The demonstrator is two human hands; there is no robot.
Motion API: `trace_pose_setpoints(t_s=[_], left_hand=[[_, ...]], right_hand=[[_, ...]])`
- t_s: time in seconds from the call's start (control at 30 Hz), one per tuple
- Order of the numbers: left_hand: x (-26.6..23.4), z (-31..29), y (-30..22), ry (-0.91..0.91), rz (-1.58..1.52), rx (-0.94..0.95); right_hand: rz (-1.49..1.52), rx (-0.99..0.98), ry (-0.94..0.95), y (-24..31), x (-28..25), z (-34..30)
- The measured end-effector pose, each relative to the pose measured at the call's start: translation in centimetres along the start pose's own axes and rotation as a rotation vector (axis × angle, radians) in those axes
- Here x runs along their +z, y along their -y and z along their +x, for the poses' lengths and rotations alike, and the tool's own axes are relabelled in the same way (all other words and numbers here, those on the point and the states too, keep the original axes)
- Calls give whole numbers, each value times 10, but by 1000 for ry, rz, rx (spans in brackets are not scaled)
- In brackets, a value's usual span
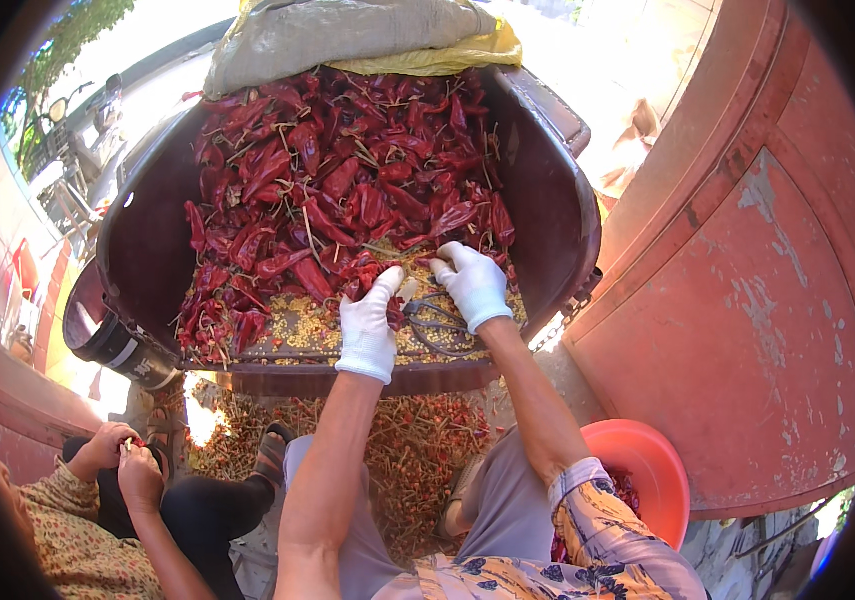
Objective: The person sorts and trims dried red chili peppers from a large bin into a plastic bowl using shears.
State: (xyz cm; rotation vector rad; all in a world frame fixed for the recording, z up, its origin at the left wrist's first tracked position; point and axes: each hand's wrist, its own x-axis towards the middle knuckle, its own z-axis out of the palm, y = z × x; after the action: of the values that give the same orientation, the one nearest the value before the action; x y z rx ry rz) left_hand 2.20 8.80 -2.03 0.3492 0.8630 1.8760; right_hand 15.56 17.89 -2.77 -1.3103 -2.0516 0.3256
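Note:
Both my hands wear white gloves over the front of a dark maroon cart bed (pixel 548 190) heaped with dried red chilies (pixel 348 170). My left hand (pixel 369 322) is closed round a dried red chili (pixel 366 272) at the near edge of the heap. To its right, my right hand (pixel 475 285) has its fingers curled in a pinch close to the same spot; what lies in the pinch is too small to make out. Below and between the hands, dark-handled scissors (pixel 438 328) rest on loose yellow seeds (pixel 318 330), partly hidden by my right hand.
A grey and yellow sack (pixel 348 35) covers the heap's far end. At lower left, a co-worker's hands (pixel 128 460) hold a small red piece. Stems and scraps (pixel 418 430) litter the ground. An orange-red basin (pixel 648 470) with chilies stands by my right leg, near a red metal door (pixel 728 330).

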Motion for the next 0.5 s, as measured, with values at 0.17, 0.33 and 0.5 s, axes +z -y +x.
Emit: trace_pose_setpoints(t_s=[0.17, 0.33, 0.5], left_hand=[[8, -1, 0, 24, -33, -1], [8, -4, -4, 108, 63, 2], [4, 10, 4, -49, 180, 151]], right_hand=[[-160, -26, -44, 1, 1, 8], [307, -135, -128, 17, -8, -7], [297, -282, 68, 47, -15, -31]])
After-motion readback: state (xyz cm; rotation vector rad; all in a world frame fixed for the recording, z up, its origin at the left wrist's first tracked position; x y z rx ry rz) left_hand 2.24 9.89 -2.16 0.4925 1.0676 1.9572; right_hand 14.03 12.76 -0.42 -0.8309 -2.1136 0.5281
